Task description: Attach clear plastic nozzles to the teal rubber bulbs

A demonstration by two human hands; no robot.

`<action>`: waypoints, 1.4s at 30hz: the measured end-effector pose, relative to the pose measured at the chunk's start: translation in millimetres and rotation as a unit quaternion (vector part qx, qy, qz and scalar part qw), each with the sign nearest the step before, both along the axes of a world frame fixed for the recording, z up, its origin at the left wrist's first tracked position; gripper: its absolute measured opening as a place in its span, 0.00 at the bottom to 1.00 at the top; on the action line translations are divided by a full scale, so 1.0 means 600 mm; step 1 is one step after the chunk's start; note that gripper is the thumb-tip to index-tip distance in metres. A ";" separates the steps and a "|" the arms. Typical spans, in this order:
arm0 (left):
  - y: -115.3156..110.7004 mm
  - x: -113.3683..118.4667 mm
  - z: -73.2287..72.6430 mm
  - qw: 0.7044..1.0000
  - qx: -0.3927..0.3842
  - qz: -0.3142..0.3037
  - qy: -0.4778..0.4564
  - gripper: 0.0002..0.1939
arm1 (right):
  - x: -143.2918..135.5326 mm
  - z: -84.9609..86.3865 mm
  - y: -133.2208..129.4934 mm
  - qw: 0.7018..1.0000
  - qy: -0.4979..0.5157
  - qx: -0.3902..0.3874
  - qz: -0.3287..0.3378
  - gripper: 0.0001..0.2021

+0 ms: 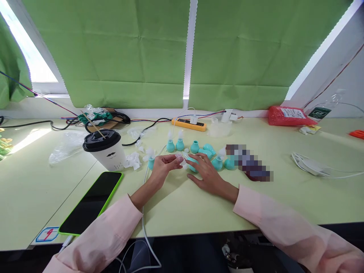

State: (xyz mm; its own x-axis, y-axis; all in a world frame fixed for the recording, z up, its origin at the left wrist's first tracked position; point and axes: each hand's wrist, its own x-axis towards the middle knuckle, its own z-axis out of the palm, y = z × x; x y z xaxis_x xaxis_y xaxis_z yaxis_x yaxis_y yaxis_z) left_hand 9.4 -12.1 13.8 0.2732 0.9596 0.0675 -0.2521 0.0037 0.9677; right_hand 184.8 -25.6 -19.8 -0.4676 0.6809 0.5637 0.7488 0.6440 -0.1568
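phone [91,202]: black, lime edge | bulbs [195,146]: teal | sleeves [106,231]: pink | cup [109,154]: white, black moustache, seemingly dotted

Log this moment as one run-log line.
left hand: pinching small translucent piece | right hand: fingers spread over teal bulb | nearby: upright teal bulbs, green-edged phone, lidded cup, orange power strip

A pale yellow-green tabletop [298,201] spreads under and around the left hand [162,168] and right hand [210,176], with a thin seam [72,191] running to the left of the left hand. Beyond both hands, two creased green shades [113,49] [241,49] hang above a white sill [155,113], and light shows in the narrow gap [190,57] between them. Far left of the left hand, a bright windowpane [35,57] glows and a streak of sunlight [30,139] crosses the tabletop. Far right of the right hand stands a white wall [351,77].
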 end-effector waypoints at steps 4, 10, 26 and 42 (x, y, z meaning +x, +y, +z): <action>0.002 0.000 -0.001 1.000 -0.013 -0.014 -0.012 0.12 | -0.004 -0.005 0.001 0.997 -0.077 -0.018 -0.027 0.20; 0.003 0.002 -0.005 0.997 -0.039 -0.054 -0.034 0.19 | -0.006 0.002 -0.008 0.998 -0.055 -0.011 -0.034 0.19; 0.006 0.006 -0.007 0.995 -0.080 -0.027 -0.045 0.14 | 0.005 -0.003 0.022 0.968 -0.136 -0.023 -0.207 0.33; 0.003 0.006 -0.008 0.998 -0.017 0.001 0.059 0.15 | -0.006 0.027 -0.001 0.985 -0.132 0.011 -0.110 0.20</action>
State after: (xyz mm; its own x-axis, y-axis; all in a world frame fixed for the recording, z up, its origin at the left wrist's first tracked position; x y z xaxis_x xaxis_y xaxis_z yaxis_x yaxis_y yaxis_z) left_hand 13.2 -10.0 8.9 0.2764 0.9610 0.0029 -0.1369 0.0364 0.9899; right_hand 180.9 -26.1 -3.4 -0.4424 0.7707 0.4586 0.8834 0.4626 0.0748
